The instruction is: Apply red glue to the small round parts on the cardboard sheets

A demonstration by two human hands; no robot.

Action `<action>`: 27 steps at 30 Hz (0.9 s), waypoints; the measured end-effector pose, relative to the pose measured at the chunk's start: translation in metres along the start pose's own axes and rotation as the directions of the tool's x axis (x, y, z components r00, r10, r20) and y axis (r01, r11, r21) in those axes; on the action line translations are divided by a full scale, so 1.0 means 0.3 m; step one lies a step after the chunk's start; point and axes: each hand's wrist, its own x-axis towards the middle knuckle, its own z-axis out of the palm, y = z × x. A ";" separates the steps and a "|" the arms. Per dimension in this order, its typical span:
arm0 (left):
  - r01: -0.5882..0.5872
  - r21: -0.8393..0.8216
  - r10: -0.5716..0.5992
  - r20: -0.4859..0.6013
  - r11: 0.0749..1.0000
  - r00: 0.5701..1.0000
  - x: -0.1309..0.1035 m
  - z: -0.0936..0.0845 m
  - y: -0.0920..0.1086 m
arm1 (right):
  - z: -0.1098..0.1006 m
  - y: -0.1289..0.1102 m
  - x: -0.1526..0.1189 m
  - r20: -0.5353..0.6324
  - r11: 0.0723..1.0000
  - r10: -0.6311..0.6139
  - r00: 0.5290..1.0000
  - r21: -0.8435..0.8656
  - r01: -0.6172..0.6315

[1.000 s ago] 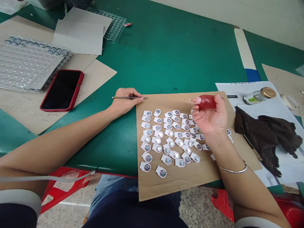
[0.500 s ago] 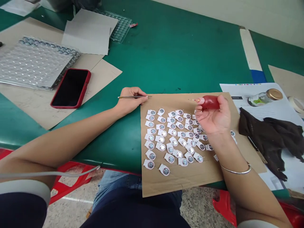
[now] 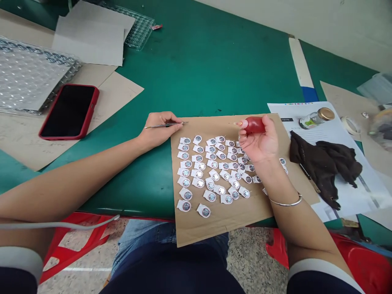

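Observation:
My left hand [image 3: 159, 130] rests at the far left corner of a brown cardboard sheet [image 3: 202, 230], closed round thin metal tweezers [image 3: 159, 125] whose tip points right. Over the sheet's right half, my right hand [image 3: 260, 141] is raised palm up. It grips a dark red squeeze bottle [image 3: 255, 124] with a fine needle nozzle pointing left. Rows of small white tabs with round silvery discs [image 3: 204, 210] lie on the sheet. Some of them are hidden behind my right hand and wrist.
A phone in a red case [image 3: 69, 111] lies on paper at the left, beside a clear bubbled plastic tray [image 3: 27, 77]. To the right are a dark brown cloth [image 3: 324, 163], a small glass jar with a gold lid [image 3: 317, 118] and a tape roll [image 3: 350, 125] on or near printed paper.
The view has turned a little to the right, so everything sits further left in the picture. Both hands keep their grips and nearly the same places over the sheet.

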 end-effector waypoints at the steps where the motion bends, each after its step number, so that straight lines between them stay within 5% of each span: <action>1: 0.001 0.012 -0.001 -0.002 1.000 1.000 0.001 0.000 -0.002 | -0.001 0.003 0.001 -0.005 1.000 0.005 1.000 -0.011 -0.005; 9: -0.104 0.142 0.111 -0.049 0.984 0.993 -0.022 0.023 0.102 | 0.004 0.010 -0.004 -0.027 0.993 -0.078 0.997 -0.087 0.076; 15: -0.243 -0.020 0.242 0.184 0.970 0.952 -0.065 0.106 0.219 | 0.030 0.001 -0.037 -0.056 0.956 -0.239 0.969 -0.187 0.225; 22: -0.398 0.113 0.382 0.140 0.910 0.913 -0.119 0.129 0.218 | 0.080 -0.027 -0.065 -0.064 0.926 -0.313 0.948 -0.244 0.289; 27: -0.540 0.072 0.505 0.268 0.839 0.820 -0.132 0.114 0.193 | 0.141 -0.029 -0.053 -0.025 0.883 -0.377 0.926 -0.312 0.352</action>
